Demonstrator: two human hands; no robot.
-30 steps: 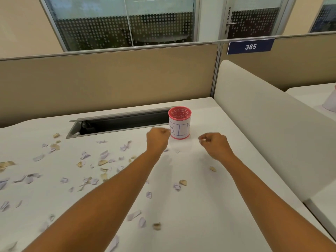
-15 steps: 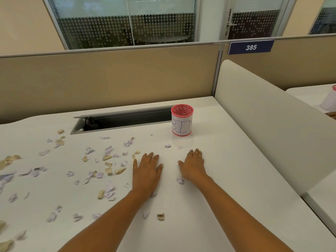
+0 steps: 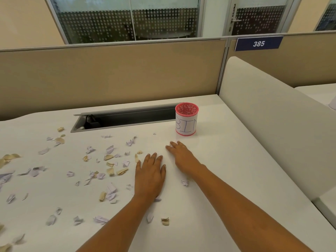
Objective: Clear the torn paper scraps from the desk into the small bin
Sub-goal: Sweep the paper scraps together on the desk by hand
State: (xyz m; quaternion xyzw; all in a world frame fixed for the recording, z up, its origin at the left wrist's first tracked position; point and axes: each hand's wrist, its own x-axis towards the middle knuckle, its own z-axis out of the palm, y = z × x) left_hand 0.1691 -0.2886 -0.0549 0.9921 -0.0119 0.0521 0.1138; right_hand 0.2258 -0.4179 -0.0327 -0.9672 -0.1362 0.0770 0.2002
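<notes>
Both grips lie spread: left hand [image 3: 150,176] and right hand [image 3: 181,155] flat on the table [image 3: 227,179], palms hiding whatever lies beneath. Scraps [image 3: 109,168] litter the left; bin [image 3: 186,119] stands beyond.

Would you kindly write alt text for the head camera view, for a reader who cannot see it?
Two bare hands, left hand and right hand, lie flat and open on a white desk strewn with torn paper scraps, mostly to the left. A small pink bin labelled BIN stands upright just beyond the right hand, beside an open cable tray.
</notes>
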